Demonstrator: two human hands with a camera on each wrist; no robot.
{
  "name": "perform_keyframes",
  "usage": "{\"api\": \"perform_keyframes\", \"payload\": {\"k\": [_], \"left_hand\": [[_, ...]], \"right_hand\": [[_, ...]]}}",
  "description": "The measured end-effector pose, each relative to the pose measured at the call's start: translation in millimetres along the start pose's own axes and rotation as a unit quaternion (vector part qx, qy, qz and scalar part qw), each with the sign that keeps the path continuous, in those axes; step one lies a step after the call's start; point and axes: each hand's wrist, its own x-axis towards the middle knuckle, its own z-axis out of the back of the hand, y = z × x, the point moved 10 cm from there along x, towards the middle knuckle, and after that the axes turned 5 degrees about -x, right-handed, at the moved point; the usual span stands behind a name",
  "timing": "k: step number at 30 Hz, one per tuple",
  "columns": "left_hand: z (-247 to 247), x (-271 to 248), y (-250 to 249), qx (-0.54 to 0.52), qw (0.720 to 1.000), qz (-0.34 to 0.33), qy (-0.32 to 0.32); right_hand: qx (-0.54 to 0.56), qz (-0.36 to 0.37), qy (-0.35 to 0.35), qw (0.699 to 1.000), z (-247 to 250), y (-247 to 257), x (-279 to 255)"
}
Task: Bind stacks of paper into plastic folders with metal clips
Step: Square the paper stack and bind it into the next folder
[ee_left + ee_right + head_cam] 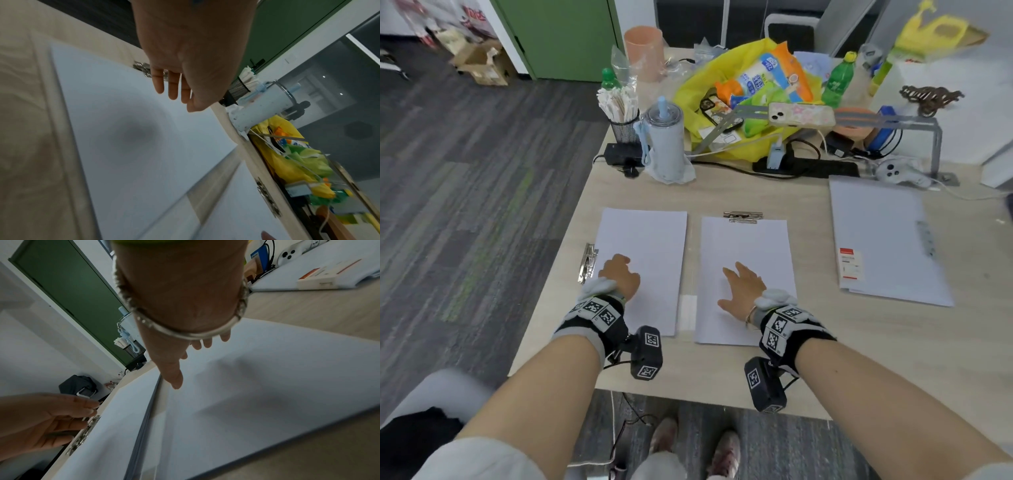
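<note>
- Work surface: pale wood-grain table (722,370) over dark grey striped carpet (465,164); green door (558,34) behind.
- Left stack: white rectangular paper stack (650,260), flat on the near-left part of the table; silver metal clip (587,262) at its left long edge.
- Middle stack: second white paper stack (753,246), just right of the first, separated by a narrow strip of table; silver metal clip (743,216) at its far short edge.
- Right item: translucent white plastic folder (883,240) with a red-and-white label, well apart to the right; closed, flat.
- Left hand (619,274): positioned over the near-left area of the left stack, close to the side clip. Fingers straight and loosely together in the left wrist view (172,88); nothing gripped. Contact with the paper: cannot tell.
- Right hand (743,289): positioned over the near half of the middle stack, fingers spread wide, thumb out to the left; nothing gripped. Shadow on the sheet directly beneath, per the right wrist view.
- Wrist gear: black camera mounts with coded square markers on both wrists; thin bracelet (749,317) on the right wrist.
- Far table edge: pale blue tumbler with straw (664,137), black mesh cup of white sticks (621,113), yellow plastic bag of snack packets (743,89), green bottle (837,82), phone in a floral case (801,114) on a grey metal stand.
</note>
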Motion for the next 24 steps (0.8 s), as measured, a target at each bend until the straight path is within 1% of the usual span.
{"api": "perform_keyframes", "payload": {"k": [3, 6, 8, 10, 12, 13, 14, 16, 18, 21, 22, 24], "left_hand": [[14, 1, 27, 0.077, 0.996, 0.033, 0.008], [29, -1, 60, 0.154, 0.984, 0.087, 0.013], [31, 4, 80, 0.138, 0.985, 0.107, 0.013], [35, 8, 91, 0.128, 0.986, 0.11, 0.011], [40, 11, 96, 0.134, 0.984, 0.112, 0.022], [41, 11, 97, 0.144, 0.982, 0.116, 0.039], [44, 11, 101, 0.155, 0.978, 0.128, 0.058], [47, 15, 104, 0.17, 0.973, 0.136, 0.074], [46, 17, 104, 0.17, 0.974, 0.125, 0.085], [45, 17, 108, 0.143, 0.979, 0.112, 0.094], [40, 18, 112, 0.129, 0.979, 0.116, 0.107], [31, 33, 120, 0.091, 0.983, 0.102, 0.12]], "right_hand": [[0.021, 0.028, 0.007, 0.999, -9, 21, -8], [0.06, 0.056, 0.016, 0.996, -21, 49, -14], [0.082, 0.072, 0.021, 0.994, -26, 70, -18], [0.105, 0.088, 0.026, 0.99, -31, 90, -21], [0.128, 0.101, 0.035, 0.986, -38, 108, -22], [0.131, 0.103, 0.04, 0.985, -43, 113, -22], [0.128, 0.102, 0.042, 0.986, -48, 120, -22], [0.109, 0.092, 0.053, 0.988, -55, 125, -21], [0.092, 0.076, 0.068, 0.99, -62, 123, -20], [0.075, 0.044, 0.084, 0.993, -69, 116, -22], [0.072, 0.036, 0.087, 0.993, -70, 114, -23], [0.071, 0.023, 0.09, 0.993, -69, 111, -25]]}}
